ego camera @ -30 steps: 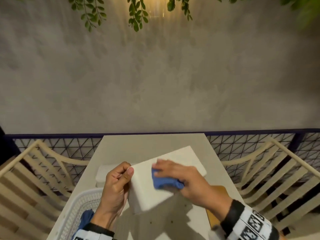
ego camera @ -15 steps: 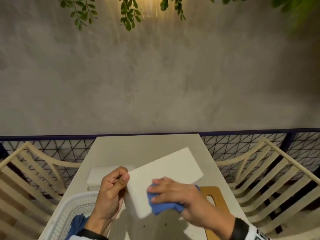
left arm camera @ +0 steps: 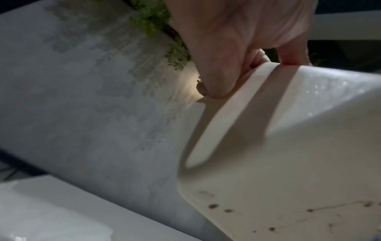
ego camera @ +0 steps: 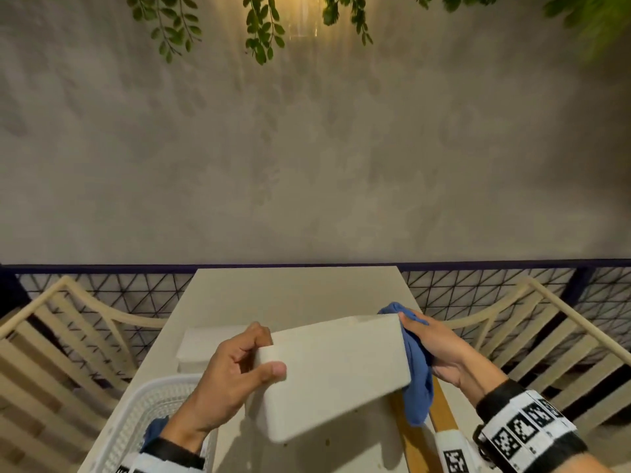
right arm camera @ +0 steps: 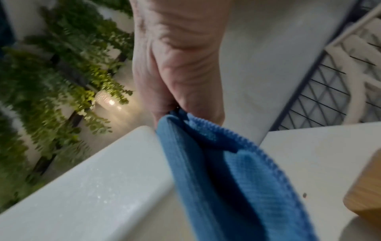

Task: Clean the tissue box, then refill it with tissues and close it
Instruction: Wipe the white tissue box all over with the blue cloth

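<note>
A white tissue box (ego camera: 334, 373) is held tilted above the pale table (ego camera: 293, 291). My left hand (ego camera: 239, 367) grips its left end, thumb on the near face and fingers behind; the left wrist view shows the box (left arm camera: 288, 138) pinched by the thumb. My right hand (ego camera: 440, 349) holds a blue cloth (ego camera: 416, 377) against the box's right end, and the cloth hangs down past the lower corner. The right wrist view shows the cloth (right arm camera: 216, 171) pressed on the box's end (right arm camera: 103, 187). A flat white pack of tissues (ego camera: 201, 346) lies on the table behind my left hand.
A white mesh basket (ego camera: 143, 411) with something blue inside sits at the table's near left. A wooden board (ego camera: 440, 414), likely the lid, lies under the cloth at right. Slatted chairs (ego camera: 546, 336) flank the table; a wire fence and grey wall stand beyond.
My right hand carried the cloth from the box's near face round to its right end. The box has turned to lie more level, lifted slightly.
</note>
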Motion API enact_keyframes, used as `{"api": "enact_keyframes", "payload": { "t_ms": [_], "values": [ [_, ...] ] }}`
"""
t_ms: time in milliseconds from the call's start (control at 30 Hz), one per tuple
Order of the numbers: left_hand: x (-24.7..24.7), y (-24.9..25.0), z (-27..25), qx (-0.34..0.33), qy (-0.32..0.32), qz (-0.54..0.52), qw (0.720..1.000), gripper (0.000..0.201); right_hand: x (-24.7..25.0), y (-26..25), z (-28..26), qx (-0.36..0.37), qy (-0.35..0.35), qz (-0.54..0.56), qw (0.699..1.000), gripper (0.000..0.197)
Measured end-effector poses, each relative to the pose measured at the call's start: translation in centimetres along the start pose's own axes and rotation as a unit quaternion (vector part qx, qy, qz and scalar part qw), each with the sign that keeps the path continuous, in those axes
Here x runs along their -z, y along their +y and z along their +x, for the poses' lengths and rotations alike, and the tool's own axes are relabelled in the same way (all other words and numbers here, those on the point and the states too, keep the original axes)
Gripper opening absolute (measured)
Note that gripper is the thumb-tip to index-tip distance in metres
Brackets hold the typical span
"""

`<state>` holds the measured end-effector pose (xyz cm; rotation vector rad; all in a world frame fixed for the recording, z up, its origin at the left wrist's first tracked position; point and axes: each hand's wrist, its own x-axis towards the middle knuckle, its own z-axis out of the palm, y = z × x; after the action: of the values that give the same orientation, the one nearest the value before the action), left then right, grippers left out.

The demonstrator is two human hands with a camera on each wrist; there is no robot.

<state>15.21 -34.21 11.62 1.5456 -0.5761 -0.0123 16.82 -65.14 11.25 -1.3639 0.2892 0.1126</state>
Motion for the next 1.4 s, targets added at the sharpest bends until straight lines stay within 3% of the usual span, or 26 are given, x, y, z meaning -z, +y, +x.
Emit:
{"api": "enact_keyframes", "payload": {
  "t_ms": [67, 167, 300, 367, 533, 667, 800, 867, 967, 1067, 1133, 1300, 1400],
  "values": [
    [0.1, -0.3, 0.1, -0.016, -0.022, 0.109, 0.994, 0.042, 0.4, 0.4, 0.0, -0.015, 0.010, 0.022, 1.000, 0.032],
    [0.5, -0.6, 0.4, -0.076, -0.017, 0.261, 0.962, 0.035, 0.7, 0.8, -0.1, -0.025, -0.006, 0.016, 1.000, 0.037],
    [0.0, -2.3, 0.4, -0.094, 0.006, 0.298, 0.950, 0.020, 0.4, 2.6, 0.8, -0.031, 0.045, 0.016, 0.998, 0.036],
    [-0.2, -3.8, 0.2, -0.069, 0.041, 0.304, 0.949, 0.023, 0.1, 3.7, 1.3, -0.024, 0.093, 0.033, 0.995, 0.040],
    [-0.5, -8.4, -1.1, 0.066, 0.112, 0.234, 0.964, 0.029, -0.4, 7.5, 1.8, 0.002, 0.175, -0.029, 0.984, 0.033],
    [-1.8, -11.6, -3.0, 0.176, 0.113, 0.128, 0.969, 0.029, 0.0, 12.5, 1.5, -0.040, 0.195, -0.102, 0.975, 0.040],
    [-2.4, -14.8, -4.9, 0.256, 0.109, 0.011, 0.960, 0.018, -0.1, 16.2, 1.2, -0.064, 0.206, -0.136, 0.967, 0.051],
    [-2.2, -15.9, -5.5, 0.286, 0.124, -0.028, 0.950, 0.032, -0.5, 16.8, 1.0, -0.058, 0.210, -0.152, 0.964, 0.046],
    [-2.4, -16.2, -5.7, 0.299, 0.149, -0.071, 0.940, 0.034, -1.1, 17.1, 0.7, -0.047, 0.225, -0.171, 0.958, 0.041],
    [-2.2, -16.9, -5.2, 0.303, 0.154, -0.104, 0.935, 0.053, -1.4, 17.4, 1.7, -0.041, 0.220, -0.174, 0.959, 0.043],
    [-1.9, -17.2, -4.7, 0.312, 0.167, -0.105, 0.929, 0.029, -1.4, 17.4, 2.3, -0.043, 0.222, -0.182, 0.957, 0.043],
    [-1.8, -17.5, -4.4, 0.317, 0.172, -0.104, 0.927, 0.031, -0.6, 17.5, 2.6, -0.064, 0.193, -0.144, 0.968, 0.048],
    [-1.6, -17.4, -4.9, 0.319, 0.144, -0.081, 0.933, 0.034, -0.1, 17.2, 2.1, -0.064, 0.173, -0.142, 0.973, 0.047]
  ]
}}
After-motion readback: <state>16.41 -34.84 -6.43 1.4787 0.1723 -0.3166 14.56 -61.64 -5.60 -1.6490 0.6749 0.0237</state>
